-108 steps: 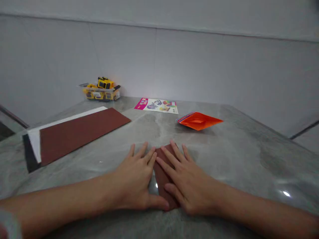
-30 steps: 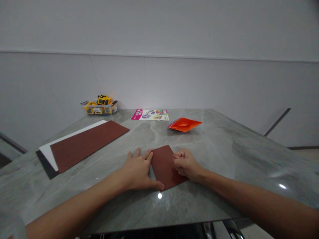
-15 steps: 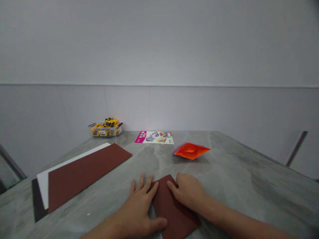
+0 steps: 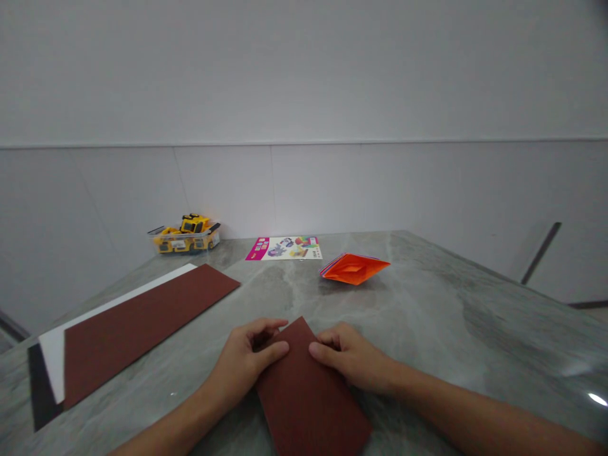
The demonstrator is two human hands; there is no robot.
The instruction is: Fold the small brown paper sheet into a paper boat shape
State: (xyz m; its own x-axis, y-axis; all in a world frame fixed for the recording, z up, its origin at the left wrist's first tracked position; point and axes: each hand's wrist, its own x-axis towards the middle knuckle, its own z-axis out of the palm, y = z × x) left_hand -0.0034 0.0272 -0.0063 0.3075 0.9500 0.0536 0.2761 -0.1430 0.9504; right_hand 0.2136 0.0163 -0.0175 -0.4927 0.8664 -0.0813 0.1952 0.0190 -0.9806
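A folded sheet of brown paper point(image 4: 313, 399) lies in front of me at the table's near side, its pointed corner facing away. My left hand point(image 4: 247, 354) grips its left edge near the point, thumb on top and fingers curled at the side. On the opposite edge my right hand point(image 4: 354, 358) pinches the paper, thumb above and fingers tucked beneath. The undersides of both grips are hidden. Beyond the hands stands a folded orange paper boat point(image 4: 355, 269) with striped colours along its rear edge.
Large brown, white and black sheets point(image 4: 147, 329) lie overlapped on the left of the grey marbled table point(image 4: 427, 329). At the back are a clear plastic box point(image 4: 184, 240) of yellow toy vehicles and a printed booklet point(image 4: 284, 248). A wall stands behind.
My left hand has gone from lying spread on the brown paper to gripping its edge. The paper's far end appears raised between both hands. The camera view has shifted slightly.
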